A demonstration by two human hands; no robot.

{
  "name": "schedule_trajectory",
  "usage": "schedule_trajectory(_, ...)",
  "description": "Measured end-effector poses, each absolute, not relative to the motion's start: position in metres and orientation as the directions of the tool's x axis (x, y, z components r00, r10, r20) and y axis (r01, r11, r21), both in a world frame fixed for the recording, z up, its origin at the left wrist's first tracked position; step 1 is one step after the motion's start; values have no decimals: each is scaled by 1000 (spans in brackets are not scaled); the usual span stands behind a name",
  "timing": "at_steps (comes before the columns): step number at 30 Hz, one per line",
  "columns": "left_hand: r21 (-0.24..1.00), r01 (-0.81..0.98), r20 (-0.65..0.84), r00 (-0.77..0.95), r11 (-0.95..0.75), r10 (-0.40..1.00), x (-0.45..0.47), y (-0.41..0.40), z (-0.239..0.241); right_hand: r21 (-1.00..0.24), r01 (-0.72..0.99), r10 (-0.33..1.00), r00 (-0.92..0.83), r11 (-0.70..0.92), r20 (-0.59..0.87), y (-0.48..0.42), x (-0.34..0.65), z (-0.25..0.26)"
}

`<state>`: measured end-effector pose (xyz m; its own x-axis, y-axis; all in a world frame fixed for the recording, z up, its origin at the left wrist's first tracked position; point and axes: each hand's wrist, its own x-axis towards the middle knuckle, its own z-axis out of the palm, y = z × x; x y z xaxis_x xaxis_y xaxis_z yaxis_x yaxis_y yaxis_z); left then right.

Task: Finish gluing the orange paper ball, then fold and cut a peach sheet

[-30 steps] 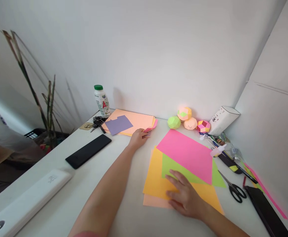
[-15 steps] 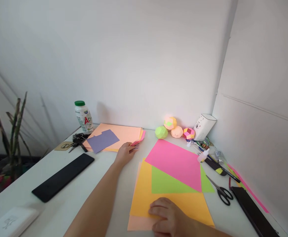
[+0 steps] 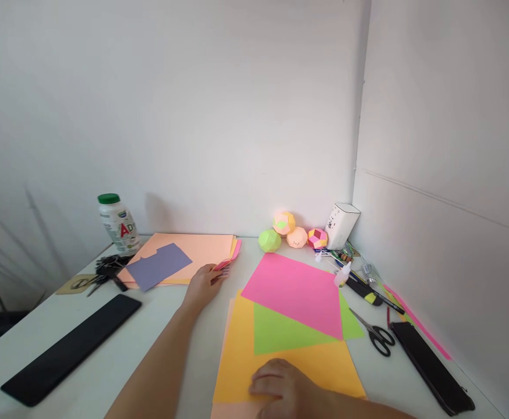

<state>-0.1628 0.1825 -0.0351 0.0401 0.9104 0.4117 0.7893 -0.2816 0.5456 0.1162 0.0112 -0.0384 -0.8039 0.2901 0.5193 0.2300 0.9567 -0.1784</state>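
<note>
Here the left hand (image 3: 202, 285) reaches out across the white worktop (image 3: 31, 326), its fingertips pinched on a pink slip (image 3: 225, 265) that pokes out at the near right corner of a peach paper stack (image 3: 193, 247). A purple cut piece (image 3: 158, 265) lies on top of that stack, towards its left side.

The right hand (image 3: 280, 387) lies palm down on an orange sheet (image 3: 241, 355) near the front edge, fingers loosely curled and grasping nothing, only pressing on the paper. On the orange sheet rests a green sheet (image 3: 280, 331), and a pink sheet (image 3: 293, 288) lies tilted over the green one.

Just to the right of these sheets are black scissors (image 3: 374, 334), a small glue bottle (image 3: 342, 273) and a long black case (image 3: 431, 366). Several folded paper balls (image 3: 269, 240) sit by the wall beside a white box (image 3: 340, 226). On the left stand a white bottle with a green cap (image 3: 118, 224) and a bunch of keys (image 3: 106, 267), with a flat black bar (image 3: 71, 346) nearer the front.
</note>
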Motion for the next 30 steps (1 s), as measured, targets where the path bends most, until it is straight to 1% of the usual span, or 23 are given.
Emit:
schedule_trajectory(4,542,793,409,39,-277,912,-163,183,-36,-192,252,315,-822,948,474,12,117,-43)
schedule_trajectory(7,542,793,411,39,-279,911,-164,183,-37,-195,242,307,-821,951,481,12,116,-44)
schedule_trajectory(13,546,788,421,34,-283,906,-163,184,-39,-205,262,328,-838,943,436,10,114,-32)
schedule_trajectory(17,546,785,433,35,-293,901,-163,185,-39,-240,253,340,-815,937,469,8,114,-23)
schedule_trajectory(21,531,783,460,55,-324,886,-162,186,-36,-281,257,361,-825,925,435,8,114,-16)
schedule_trajectory(25,505,775,489,105,-379,866,-158,184,-34,-308,237,358,-828,921,432,10,114,-12)
schedule_trajectory(27,504,759,495,138,-413,858,-156,182,-32,-376,219,378,-822,900,425,11,115,-10)
schedule_trajectory(30,538,742,502,99,-400,859,-156,179,-31,-584,166,439,-822,794,363,17,118,1)
